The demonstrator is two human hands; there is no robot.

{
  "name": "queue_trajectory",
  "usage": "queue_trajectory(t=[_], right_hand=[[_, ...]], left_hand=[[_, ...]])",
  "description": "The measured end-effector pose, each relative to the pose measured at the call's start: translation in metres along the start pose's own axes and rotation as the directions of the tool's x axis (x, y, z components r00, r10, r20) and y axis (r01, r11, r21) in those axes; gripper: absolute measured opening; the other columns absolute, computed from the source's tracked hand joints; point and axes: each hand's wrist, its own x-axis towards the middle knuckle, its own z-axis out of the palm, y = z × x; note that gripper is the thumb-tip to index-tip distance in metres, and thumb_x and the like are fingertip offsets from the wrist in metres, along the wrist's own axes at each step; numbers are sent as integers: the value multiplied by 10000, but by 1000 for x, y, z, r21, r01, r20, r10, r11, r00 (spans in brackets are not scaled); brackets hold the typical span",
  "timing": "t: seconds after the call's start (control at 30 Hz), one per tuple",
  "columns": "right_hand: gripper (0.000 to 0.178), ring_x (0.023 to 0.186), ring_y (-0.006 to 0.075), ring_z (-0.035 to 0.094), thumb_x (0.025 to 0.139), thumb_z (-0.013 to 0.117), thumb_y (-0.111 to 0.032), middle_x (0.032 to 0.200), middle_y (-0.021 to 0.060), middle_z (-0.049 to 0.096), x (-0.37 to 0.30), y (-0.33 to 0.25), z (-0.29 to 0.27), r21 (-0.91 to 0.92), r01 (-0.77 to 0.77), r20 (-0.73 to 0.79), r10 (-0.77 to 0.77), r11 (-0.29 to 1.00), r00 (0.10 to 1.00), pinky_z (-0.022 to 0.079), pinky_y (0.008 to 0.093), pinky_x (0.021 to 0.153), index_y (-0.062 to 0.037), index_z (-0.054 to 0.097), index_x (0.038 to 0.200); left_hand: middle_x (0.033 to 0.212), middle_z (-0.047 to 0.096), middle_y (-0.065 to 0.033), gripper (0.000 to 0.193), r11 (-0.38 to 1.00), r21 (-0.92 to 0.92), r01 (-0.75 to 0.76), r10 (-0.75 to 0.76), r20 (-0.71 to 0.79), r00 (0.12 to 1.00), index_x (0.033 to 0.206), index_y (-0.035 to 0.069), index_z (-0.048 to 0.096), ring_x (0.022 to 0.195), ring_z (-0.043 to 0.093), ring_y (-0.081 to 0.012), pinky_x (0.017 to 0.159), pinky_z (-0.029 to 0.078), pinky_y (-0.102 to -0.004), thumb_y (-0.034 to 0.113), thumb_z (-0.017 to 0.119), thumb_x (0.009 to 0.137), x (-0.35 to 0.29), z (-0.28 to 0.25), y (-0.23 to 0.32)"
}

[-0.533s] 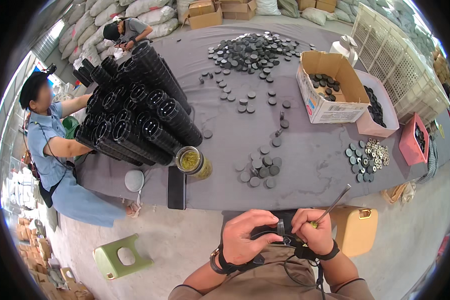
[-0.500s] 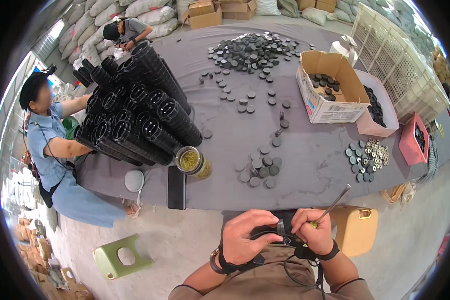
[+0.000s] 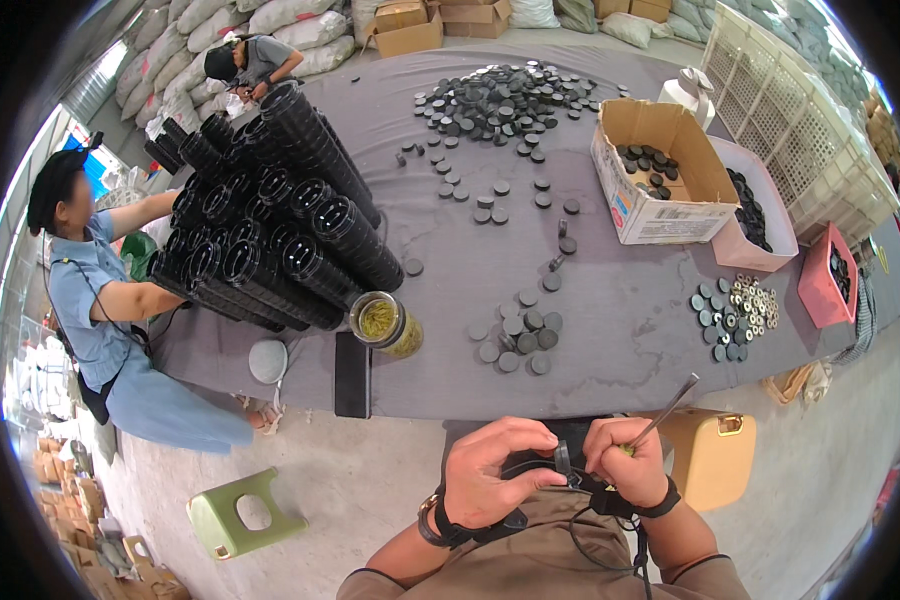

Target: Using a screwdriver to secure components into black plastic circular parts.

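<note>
Close to my body, below the table's front edge, my left hand [image 3: 492, 478] pinches a small black round cap [image 3: 562, 458] between thumb and fingers, its rim turned toward my right hand. My right hand [image 3: 625, 462] is wrapped round the yellow-green handle of a screwdriver [image 3: 668, 408], whose metal shaft slants up and to the right. The right fingertips are beside the cap; whether they touch it I cannot tell. On the table ahead lies a loose group of similar dark round caps [image 3: 533, 322], and a large heap of them [image 3: 500, 100] is at the far side.
Stacked black containers [image 3: 270, 230] stand left, beside a person in blue [image 3: 100, 290]. A jar [image 3: 388, 325] and a phone [image 3: 352, 375] lie near the edge. On the right are a carton [image 3: 660, 215], pale rings [image 3: 755, 305], a pink bin [image 3: 825, 280] and a yellow stool [image 3: 715, 460].
My hands stay almost in place, still gripping the cap and the screwdriver. The screwdriver's shaft has shifted very slightly. At the left, the person in blue has leaned a little farther left.
</note>
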Motion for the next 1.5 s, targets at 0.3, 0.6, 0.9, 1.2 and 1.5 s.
queue_trajectory(t=[0.3, 0.6, 0.9, 1.2, 1.5], right_hand=[[178, 609, 150, 558, 715, 479, 76, 701, 92, 637, 0, -1, 5, 27, 17, -9, -17, 1000, 1000, 416, 277, 560, 24, 648, 689], [169, 619, 109, 541, 756, 492, 59, 702, 64, 627, -1, 0, 3, 32, -4, -4, 4, 999, 1000, 405, 263, 554, 18, 647, 702], [211, 655, 20, 480, 916, 620, -35, 782, -22, 570, -1, -5, 13, 41, -80, 39, 78, 996, 996, 374, 197, 579, -18, 578, 1123], [326, 680, 14, 490, 907, 580, -1, 820, -32, 572, -1, -10, 11, 34, -86, 89, 82, 996, 993, 398, 199, 613, -21, 580, 1232], [184, 568, 117, 525, 728, 495, 26, 650, 64, 607, 1, -1, -3, -150, 31, 67, -21, 988, 998, 388, 272, 534, 15, 674, 688]], left_hand=[[1032, 720, -160, 408, 999, -33, 12, -12, 1, 1000, 1017, -34, 720, 928, 701, -207, 799, 578, -313, -32, 909, 656, -2, 0, -4], [1035, 711, -168, 404, 999, -29, 15, -14, 10, 1000, 1033, -47, 711, 914, 698, -209, 787, 592, -323, -53, 895, 674, -1, 0, -4], [1168, 628, -139, 380, 919, -361, 158, -171, -3, 985, 1100, -66, 657, 966, 671, -199, 844, 583, -316, -125, 811, 758, -7, 1, -13], [1137, 642, -130, 386, 913, -374, 161, -180, -15, 984, 1103, -61, 663, 949, 660, -187, 840, 580, -313, -129, 811, 753, -6, 1, -14], [1120, 668, -183, 421, 962, -236, 134, -135, 12, 991, 1086, -73, 692, 1004, 665, -217, 845, 601, -363, -171, 816, 696, -6, -2, -9]])
